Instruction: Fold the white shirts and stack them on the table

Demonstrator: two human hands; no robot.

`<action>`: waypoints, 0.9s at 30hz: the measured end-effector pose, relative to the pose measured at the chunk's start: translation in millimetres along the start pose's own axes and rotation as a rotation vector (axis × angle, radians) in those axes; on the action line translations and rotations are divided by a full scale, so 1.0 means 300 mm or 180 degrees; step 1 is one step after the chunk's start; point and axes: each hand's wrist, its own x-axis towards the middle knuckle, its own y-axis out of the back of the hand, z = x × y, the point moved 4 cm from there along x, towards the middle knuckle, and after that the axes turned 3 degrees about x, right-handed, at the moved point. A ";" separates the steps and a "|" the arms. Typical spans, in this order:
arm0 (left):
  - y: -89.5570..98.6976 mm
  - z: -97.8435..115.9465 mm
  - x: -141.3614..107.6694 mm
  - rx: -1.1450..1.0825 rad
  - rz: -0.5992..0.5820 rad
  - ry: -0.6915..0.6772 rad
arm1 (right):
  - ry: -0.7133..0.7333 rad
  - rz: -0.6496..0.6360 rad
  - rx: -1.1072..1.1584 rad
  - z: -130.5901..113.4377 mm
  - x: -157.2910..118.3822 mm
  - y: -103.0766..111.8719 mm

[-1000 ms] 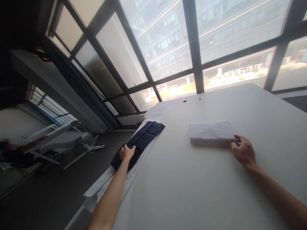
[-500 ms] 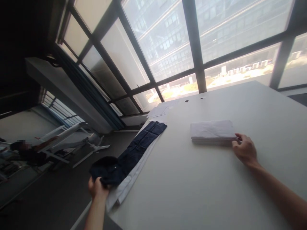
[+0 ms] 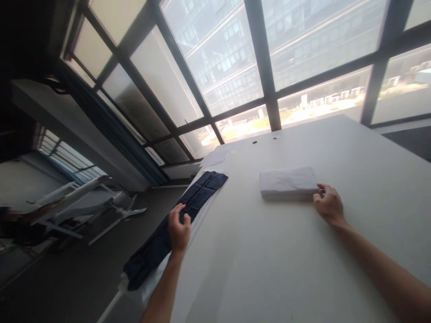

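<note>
A folded white cloth stack lies on the white table. My right hand is at the stack's near right corner, fingers and thumb pinched on its edge. Along the table's left edge stretches a long, flat dark navy garment, with white fabric showing beneath it. My left hand is over the middle of the navy garment, thumb and fingers apart, holding nothing. Whether its fingertips touch the cloth I cannot tell.
White papers lie at the table's far left corner. Two round holes, one a dark cable hole, sit near the far edge. Beyond are large windows and a blue curtain. A white metal frame and a person are at left.
My left hand has let go of the navy garment's near end and moved up and right over its middle. That end now lies flat. My right hand stays at the white stack.
</note>
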 end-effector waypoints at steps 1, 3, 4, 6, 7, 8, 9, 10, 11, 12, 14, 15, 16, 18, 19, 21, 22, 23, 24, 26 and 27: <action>-0.092 0.133 0.007 -0.0251 -0.0221 -0.0455 | 0.0004 0.0015 0.0021 0.000 0.000 -0.002; -0.280 0.388 -0.003 -0.0618 -0.0758 -0.1196 | 0.0000 0.0051 0.0072 -0.001 -0.001 -0.005; -0.371 0.503 -0.015 -0.0714 -0.1027 -0.1512 | 0.0002 0.0065 0.0101 -0.003 -0.002 -0.005; -0.539 0.696 -0.042 -0.0702 -0.1457 -0.2038 | -0.0002 0.0083 0.0147 -0.010 -0.003 -0.005; -0.613 0.771 -0.053 -0.0615 -0.1635 -0.2266 | -0.0012 0.0082 0.0159 -0.015 -0.004 -0.004; -0.680 0.832 -0.062 -0.0491 -0.1820 -0.2479 | -0.0027 0.0075 0.0166 -0.019 -0.005 -0.004; -0.736 0.878 -0.065 -0.0382 -0.1981 -0.2633 | -0.0047 0.0067 0.0168 -0.024 -0.006 -0.003; -0.781 0.910 -0.064 -0.0317 -0.2143 -0.2761 | -0.0065 0.0056 0.0164 -0.029 -0.006 -0.003; -0.814 0.931 -0.058 -0.0321 -0.2297 -0.2849 | -0.0078 0.0049 0.0152 -0.033 -0.007 -0.003; -0.837 0.943 -0.045 -0.0414 -0.2436 -0.2877 | -0.0085 0.0041 0.0139 -0.037 -0.007 -0.004; -0.858 0.943 0.003 -0.0892 -0.2685 -0.2601 | -0.0109 0.0043 0.0138 -0.045 -0.008 -0.004; -0.861 0.934 0.040 -0.1219 -0.2750 -0.2241 | -0.0134 0.0051 0.0152 -0.047 -0.008 -0.004; -0.862 0.920 0.084 -0.1520 -0.2762 -0.1807 | -0.0169 0.0060 0.0172 -0.049 -0.009 -0.003; -0.863 0.886 0.183 -0.1934 -0.2634 -0.0963 | -0.0244 0.0077 0.0209 -0.052 -0.010 0.001; -0.860 0.869 0.236 -0.2031 -0.2522 -0.0707 | -0.0276 0.0082 0.0223 -0.053 -0.011 0.004; -0.845 0.830 0.355 -0.2238 -0.2301 -0.0328 | -0.0327 0.0082 0.0253 -0.054 -0.012 0.009; -0.830 0.804 0.419 -0.2388 -0.2186 -0.0105 | -0.0343 0.0080 0.0270 -0.054 -0.013 0.011; -0.810 0.772 0.485 -0.2556 -0.2087 0.0124 | -0.0353 0.0073 0.0281 -0.054 -0.013 0.013; -0.782 0.736 0.552 -0.2742 -0.1988 0.0337 | -0.0357 0.0065 0.0285 -0.053 -0.013 0.013; -0.702 0.657 0.684 -0.3157 -0.1794 0.0680 | -0.0343 0.0062 0.0274 -0.048 -0.013 0.012; -0.652 0.616 0.747 -0.3382 -0.1688 0.0809 | -0.0329 0.0073 0.0264 -0.045 -0.013 0.011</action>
